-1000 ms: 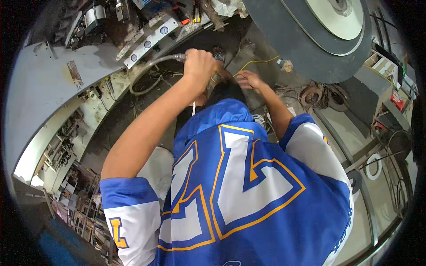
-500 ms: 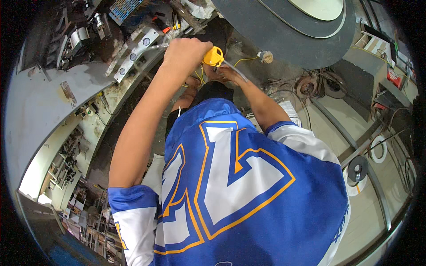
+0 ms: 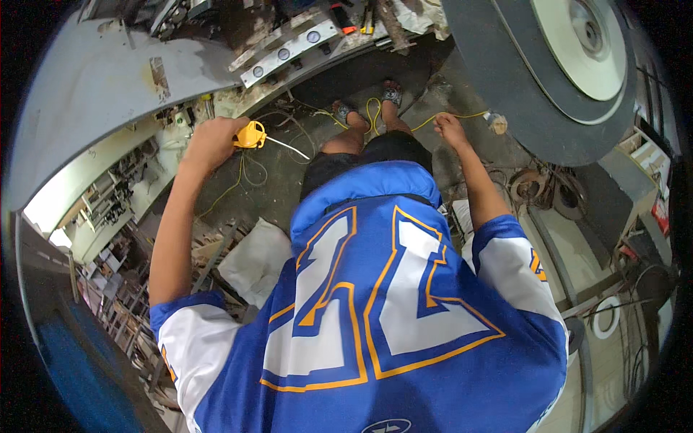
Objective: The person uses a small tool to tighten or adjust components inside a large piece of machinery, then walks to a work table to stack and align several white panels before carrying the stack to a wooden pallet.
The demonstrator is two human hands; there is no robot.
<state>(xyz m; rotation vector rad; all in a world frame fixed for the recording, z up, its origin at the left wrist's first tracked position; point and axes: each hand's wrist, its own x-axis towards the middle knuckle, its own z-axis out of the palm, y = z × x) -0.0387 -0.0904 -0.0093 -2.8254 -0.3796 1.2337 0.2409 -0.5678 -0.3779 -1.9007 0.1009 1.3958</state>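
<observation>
My left hand (image 3: 209,144), out at the left above the floor, is closed around a yellow, round-ended thing (image 3: 250,136). From it a thin white tube (image 3: 290,147) points right and down, its tip in the air; its kind I cannot make out. At the right of my knees, my right hand (image 3: 450,130) has its fingers drawn together. A yellow cord (image 3: 465,115) passes at its fingertips; whether they pinch it or it runs behind cannot be told.
A large grey disc with a pale wheel (image 3: 577,43) stands at the upper right, a round knob (image 3: 497,123) beside it. Ahead is a workbench with a gauge panel (image 3: 289,52). A white sack (image 3: 256,263) lies at my left. Loops of yellow cord lie around my feet.
My left hand has swung left and toward me with the yellow thing. My right hand has moved right, away from the tube. My view has shifted, bringing my sandalled feet into sight.
</observation>
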